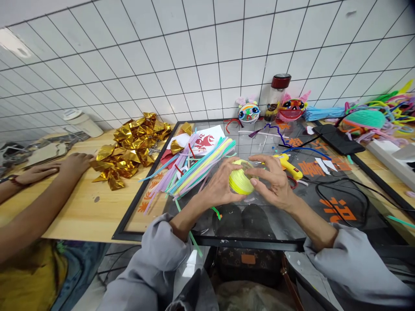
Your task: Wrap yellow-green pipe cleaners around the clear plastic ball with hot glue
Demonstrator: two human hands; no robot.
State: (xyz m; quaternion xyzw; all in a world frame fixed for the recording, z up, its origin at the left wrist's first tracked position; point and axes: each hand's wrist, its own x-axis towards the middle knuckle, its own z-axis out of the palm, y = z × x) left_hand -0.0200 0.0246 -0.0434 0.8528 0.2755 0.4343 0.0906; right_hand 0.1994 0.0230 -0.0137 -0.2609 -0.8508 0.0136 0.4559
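Yellow wound ball held just left of glue gun | left hand curled round it; right hand part-open, fingertips laid on its side, pinch cannot be told | winding could be slipped loose if left grip is eased or strand snagged

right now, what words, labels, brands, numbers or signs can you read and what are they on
Nothing reads clearly enough to quote.
Orange characters on the black-framed panel: large, but partly covered; not readable with certainty.
Red print on the white sheet: too small.
Orange patch on the dark patterned bag: no lettering I can make out.
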